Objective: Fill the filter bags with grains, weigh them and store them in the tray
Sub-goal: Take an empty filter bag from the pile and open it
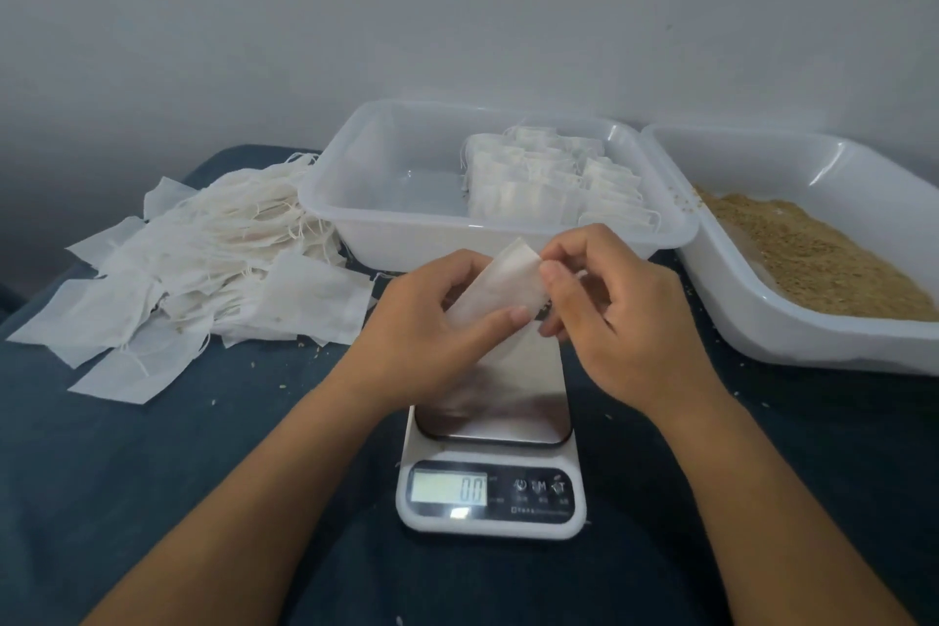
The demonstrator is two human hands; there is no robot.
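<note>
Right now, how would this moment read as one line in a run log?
left hand + right hand: hold empty filter bag over scale | display: 0.0 | tray: part filled

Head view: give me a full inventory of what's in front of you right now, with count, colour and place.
Filter bag in hand: one, white, held above the scale by both hands.
Empty filter bags: a loose pile, too many to count, white, left on the table.
Storage tray: one, translucent white, centre back.
Filled bags: several rows, white, in the right half of the storage tray.
Grain tray: one, white, right.
Grains: a heap, tan, in the grain tray.
Scale: one, white with a steel plate, centre front, display reads 0.0.
Table cover: one, dark blue, with stray grains.
Left hand: grips the bag.
Right hand: pinches the bag's top edge.
</note>
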